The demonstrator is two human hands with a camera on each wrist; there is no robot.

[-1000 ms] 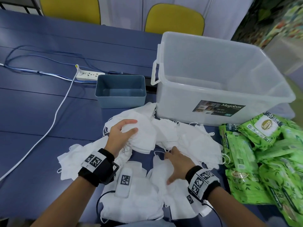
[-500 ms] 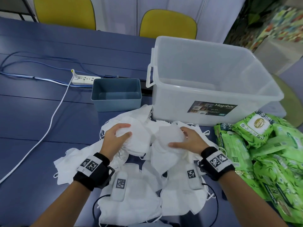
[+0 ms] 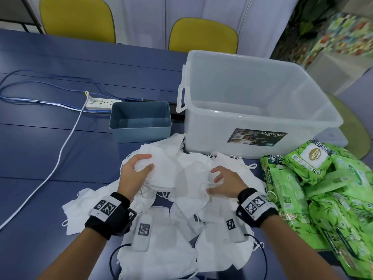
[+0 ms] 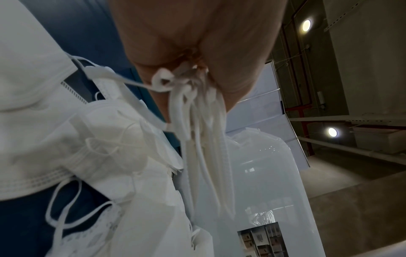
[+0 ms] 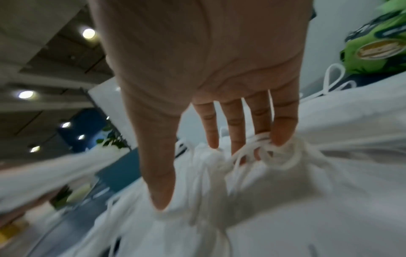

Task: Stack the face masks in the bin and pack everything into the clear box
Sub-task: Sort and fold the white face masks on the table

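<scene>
Blue worktop [image 3: 40,150] carries a loose heap of white face masks [image 3: 167,239] at its near edge, with two yellow chairs [image 3: 201,35] behind its far side. Behind the heap stands the small blue bin [image 3: 140,136], its long axis running left to right, open side up, nothing in it. Just to the bin's right sits the clear box [image 3: 260,110], also upright and open, its labelled long wall facing the person. A pile of green wipe packs [image 3: 323,188] lies right of the masks, in front of the box's near right corner.

The left hand [image 3: 135,172] has its grip closed round a small stack of masks [image 3: 161,170], thumb on top and fingers beneath; the left wrist view shows a bunch of ear loops [image 4: 197,135] hanging out of that fist. The stack's long axis runs roughly left to right, held just above the heap. The right hand [image 3: 226,182] is spread with fingers bent, holding nothing firmly; in the right wrist view its fingertips [image 5: 281,137] touch tangled loops on the masks below. A white power strip [image 3: 101,103] and cables lie left of the bin.
</scene>
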